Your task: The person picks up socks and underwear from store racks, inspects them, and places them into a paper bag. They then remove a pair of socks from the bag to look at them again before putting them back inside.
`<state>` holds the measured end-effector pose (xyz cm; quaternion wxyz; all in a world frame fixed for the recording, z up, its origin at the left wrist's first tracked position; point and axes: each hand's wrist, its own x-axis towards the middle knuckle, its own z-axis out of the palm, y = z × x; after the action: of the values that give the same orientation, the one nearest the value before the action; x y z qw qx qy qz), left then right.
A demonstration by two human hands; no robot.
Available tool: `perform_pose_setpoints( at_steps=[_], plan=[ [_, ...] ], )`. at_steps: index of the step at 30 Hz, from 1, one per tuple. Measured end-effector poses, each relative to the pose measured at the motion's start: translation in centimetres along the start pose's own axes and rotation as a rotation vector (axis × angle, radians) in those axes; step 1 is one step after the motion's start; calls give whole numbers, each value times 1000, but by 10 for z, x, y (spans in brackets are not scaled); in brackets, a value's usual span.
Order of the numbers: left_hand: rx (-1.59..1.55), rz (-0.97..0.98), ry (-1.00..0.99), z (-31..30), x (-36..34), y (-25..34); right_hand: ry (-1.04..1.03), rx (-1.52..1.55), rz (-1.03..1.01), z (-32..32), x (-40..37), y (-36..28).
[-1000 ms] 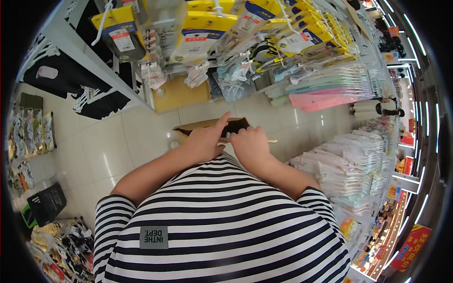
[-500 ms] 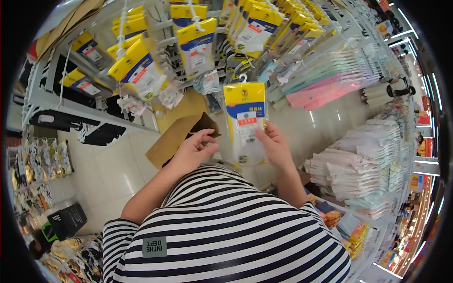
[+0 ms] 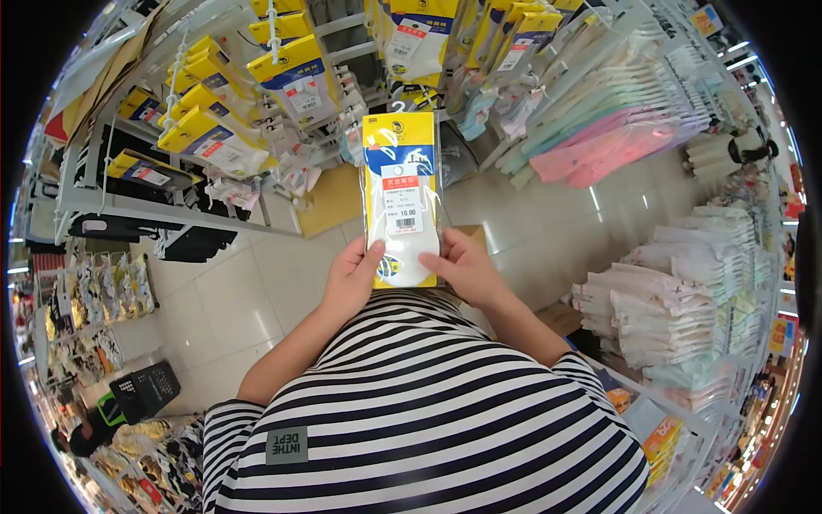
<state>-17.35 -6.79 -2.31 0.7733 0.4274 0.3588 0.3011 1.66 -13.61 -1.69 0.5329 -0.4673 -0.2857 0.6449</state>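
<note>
A pack of socks (image 3: 401, 201) in clear plastic, with a yellow and blue card, a white price label and a hook on top, is upright in front of my chest. My left hand (image 3: 349, 274) grips its lower left edge, thumb on the front. At the lower right edge, my right hand (image 3: 467, 267) pinches it the same way. Their other fingers are mostly behind the pack. Beyond it, similar sock packs (image 3: 300, 86) hang from hooks on the rack.
Hanging pastel garments (image 3: 591, 154) are at the upper right, with stacked white clothes (image 3: 646, 291) below them. Brown cardboard (image 3: 330, 206) shows behind the pack. At the lower left are a dark basket (image 3: 145, 390) and a person's arm (image 3: 84, 428). Tiled floor (image 3: 231, 308) lies below.
The pack has moved left and closer to upright in front of me. My left hand, free before, now grips its left edge. The open brown box is largely out of sight behind the pack.
</note>
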Motion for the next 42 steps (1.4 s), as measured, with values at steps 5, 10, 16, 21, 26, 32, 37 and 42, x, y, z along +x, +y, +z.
perform_pose_setpoints(
  at_steps=[5,10,16,21,26,32,37,42],
  plan=[
    [-123,-49,57,11,-1,-9,-41,-139,83,-14,-9,-8],
    [-2,-92,18,23,1,-1,-15,-71,52,-26,-11,-3],
    [371,-157,-129,33,2,3,71,-17,32,-33,-18,-5],
    [307,-124,-147,31,5,-1,102,-75,47,-32,-20,-8],
    [233,-120,-137,25,5,-6,84,-167,20,-27,-16,-18],
    [156,-190,24,14,-2,0,38,-230,129,-19,-9,-8],
    [131,-139,30,-7,-11,-4,6,-241,164,-1,2,-2],
    [82,50,-26,-32,-22,4,-70,-323,167,23,17,4]
  ],
)
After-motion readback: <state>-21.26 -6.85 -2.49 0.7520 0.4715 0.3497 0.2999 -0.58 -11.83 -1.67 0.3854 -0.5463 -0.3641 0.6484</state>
